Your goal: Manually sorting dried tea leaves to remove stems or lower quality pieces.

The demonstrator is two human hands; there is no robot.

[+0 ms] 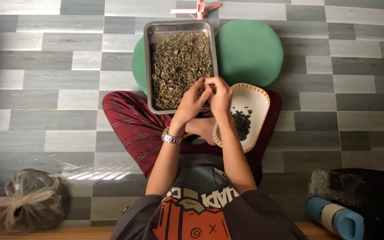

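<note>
Sitting cross-legged on the grey floor (45,66), the person keeps a metal tray (147,66) of dried leaves (178,62) (greenish-brown) at the knees; left hand (192,101) and right hand (221,95) meet, pinching leaves beside a white dish (256,95).

tray (148,66): silver metal, olive-brown dried leaves
plate (258,95), right of tray: white, orange dashed rim, dark leaves
cushions (250,51), under tray: green
trousers (127,120): maroon, thin stripes
floor (45,66): grey plank pattern
</note>
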